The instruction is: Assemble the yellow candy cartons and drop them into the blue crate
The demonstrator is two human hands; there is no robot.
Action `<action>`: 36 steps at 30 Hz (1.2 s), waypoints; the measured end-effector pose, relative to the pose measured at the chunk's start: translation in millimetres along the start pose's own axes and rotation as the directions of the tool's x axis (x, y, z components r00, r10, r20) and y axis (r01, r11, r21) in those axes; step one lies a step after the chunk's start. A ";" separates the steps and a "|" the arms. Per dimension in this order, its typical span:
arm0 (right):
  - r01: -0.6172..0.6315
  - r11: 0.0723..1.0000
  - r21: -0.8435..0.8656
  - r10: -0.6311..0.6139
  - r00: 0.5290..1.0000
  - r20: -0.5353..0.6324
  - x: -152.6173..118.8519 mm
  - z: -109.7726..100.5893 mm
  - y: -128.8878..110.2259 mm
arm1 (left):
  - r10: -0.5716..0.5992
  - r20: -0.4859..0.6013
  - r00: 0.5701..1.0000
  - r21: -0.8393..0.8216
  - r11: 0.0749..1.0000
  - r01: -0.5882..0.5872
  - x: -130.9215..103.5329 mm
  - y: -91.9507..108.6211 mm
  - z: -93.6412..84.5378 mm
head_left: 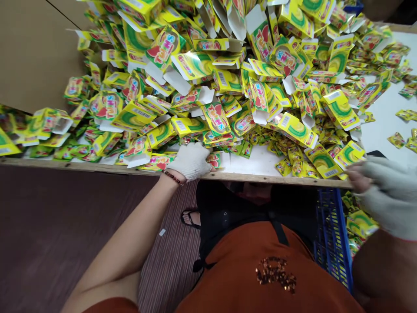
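Observation:
A large heap of yellow-green candy boxes (216, 117) and small wrapped candies (295, 161) covers the white tabletop (249, 161). My left hand (191, 161), in a white glove, rests palm down at the table's front edge, its fingers curled over a box (214, 160) that is partly covered. What it grips, if anything, is hidden. On the right, my right hand (381, 184), gloved and blurred, is over the front edge beside a yellow box (350, 155). Its bare fingertips are bent together near that box; whether they hold it is unclear.
A blue crate (332, 234) with candy packs stands below the table edge at the right. A wooden rim (81, 167) runs along the table front. Brown cardboard (35, 56) stands at the upper left. Loose candies (397, 140) lie at the far right.

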State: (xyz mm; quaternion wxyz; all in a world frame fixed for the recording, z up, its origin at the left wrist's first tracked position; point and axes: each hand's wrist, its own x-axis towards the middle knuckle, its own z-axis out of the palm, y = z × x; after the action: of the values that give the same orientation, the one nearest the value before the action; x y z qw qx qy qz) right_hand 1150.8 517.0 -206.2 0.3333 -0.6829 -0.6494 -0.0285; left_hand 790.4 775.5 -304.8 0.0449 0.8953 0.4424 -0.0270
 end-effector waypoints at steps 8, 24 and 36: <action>-0.052 0.903 0.427 -0.042 0.977 0.209 19.0 147.8 -46.6 | 0.039 -0.339 0.940 -0.485 0.849 -0.210 -41.5 45.1 1.2; -0.134 0.855 0.501 0.108 0.991 0.080 32.8 189.5 -23.6 | -0.059 -0.431 0.900 -0.842 0.386 -0.378 2.4 112.1 30.0; -0.004 0.891 0.454 -0.035 0.996 0.078 46.0 187.5 -28.9 | -0.122 -0.364 0.923 -0.876 0.380 -0.295 12.9 108.6 29.0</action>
State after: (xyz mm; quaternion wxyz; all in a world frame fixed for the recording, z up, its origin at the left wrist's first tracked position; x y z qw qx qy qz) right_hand 1057.8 647.3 -317.9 0.4557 -0.5817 -0.6569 0.1499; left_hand 884.3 717.0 -328.6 0.4505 0.7283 0.3335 0.3943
